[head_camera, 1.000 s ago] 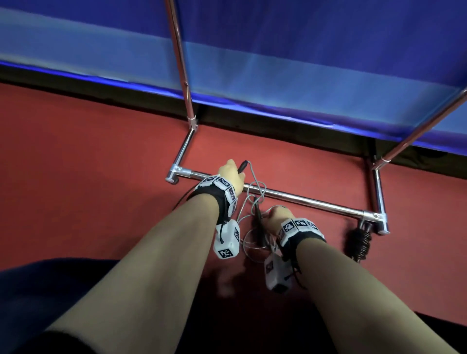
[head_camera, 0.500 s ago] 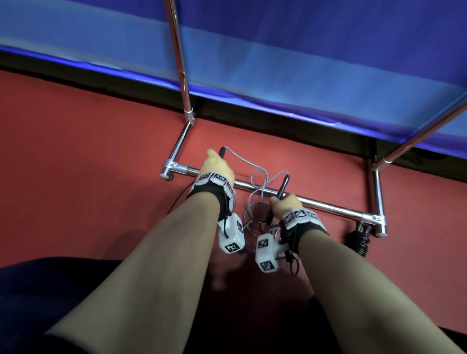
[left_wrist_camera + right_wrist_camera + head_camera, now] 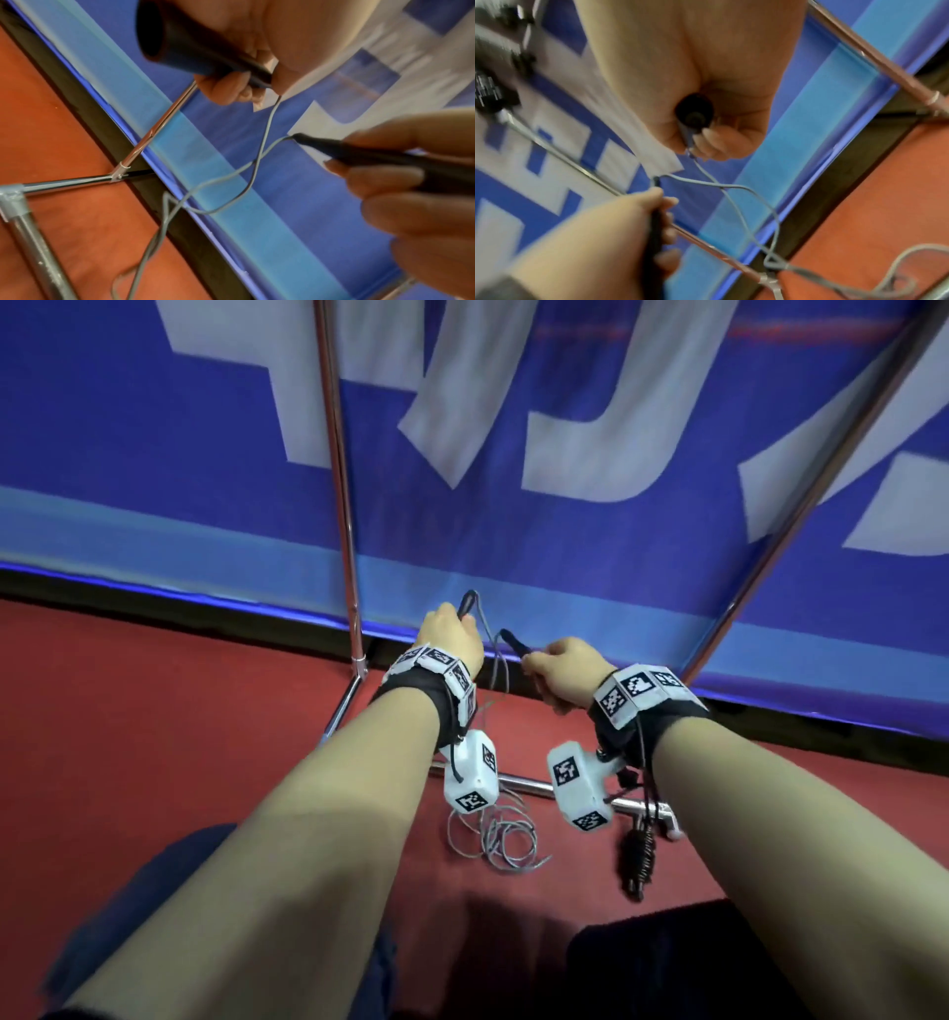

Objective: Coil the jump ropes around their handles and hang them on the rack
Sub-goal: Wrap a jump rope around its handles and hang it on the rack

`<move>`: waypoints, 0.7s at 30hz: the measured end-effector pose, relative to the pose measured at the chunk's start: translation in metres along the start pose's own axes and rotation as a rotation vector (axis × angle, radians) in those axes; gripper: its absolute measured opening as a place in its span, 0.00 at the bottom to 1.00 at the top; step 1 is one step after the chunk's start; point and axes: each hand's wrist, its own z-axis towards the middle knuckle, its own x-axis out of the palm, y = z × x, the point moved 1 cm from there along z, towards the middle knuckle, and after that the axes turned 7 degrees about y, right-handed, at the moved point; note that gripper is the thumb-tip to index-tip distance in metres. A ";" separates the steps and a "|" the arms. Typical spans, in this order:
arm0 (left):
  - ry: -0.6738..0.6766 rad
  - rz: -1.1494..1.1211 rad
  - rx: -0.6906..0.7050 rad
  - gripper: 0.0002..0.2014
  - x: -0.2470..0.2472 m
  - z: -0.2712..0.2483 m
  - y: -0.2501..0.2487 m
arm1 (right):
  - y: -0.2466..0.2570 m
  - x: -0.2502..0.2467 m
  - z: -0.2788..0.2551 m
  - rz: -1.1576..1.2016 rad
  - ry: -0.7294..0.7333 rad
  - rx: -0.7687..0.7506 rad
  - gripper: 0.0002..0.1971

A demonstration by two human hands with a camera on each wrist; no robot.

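Here, in the head view's centre, the left hand (image 3: 452, 634) and right hand (image 3: 562, 672) each grip a black handle, with grey rope (image 3: 495, 834) piled on the floor by the rack's bottom bar (image 3: 518, 783). In both wrist views, the rope crosses between the handles, so bringing them together untwisted should make winding tidy.

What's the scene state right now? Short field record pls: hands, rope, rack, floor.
left hand: grips one black handle
right hand: grips the other handle
rope: grey cord runs from both handles, crosses itself between the hands, uncoiled
slack: loose loops lying on the red floor
rack: chrome frame, uprights rise in front of a blue banner, base bar near the floor
coiled rope: dark bundle hanging at the base bar's right end
status: this rope is neither coiled nor hung
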 end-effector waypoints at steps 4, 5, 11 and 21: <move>-0.089 -0.166 0.026 0.17 -0.028 -0.004 -0.027 | 0.048 -0.023 -0.024 0.337 -0.142 -0.205 0.19; -0.115 -0.203 0.033 0.17 -0.034 -0.006 -0.031 | 0.060 -0.029 -0.029 0.394 -0.216 -0.259 0.19; -0.011 -0.369 0.013 0.16 -0.025 -0.013 -0.031 | 0.065 -0.013 -0.034 0.374 -0.128 -0.234 0.12; 0.461 -0.588 -0.123 0.04 -0.016 -0.023 -0.006 | 0.024 -0.002 -0.035 0.603 0.122 -0.041 0.07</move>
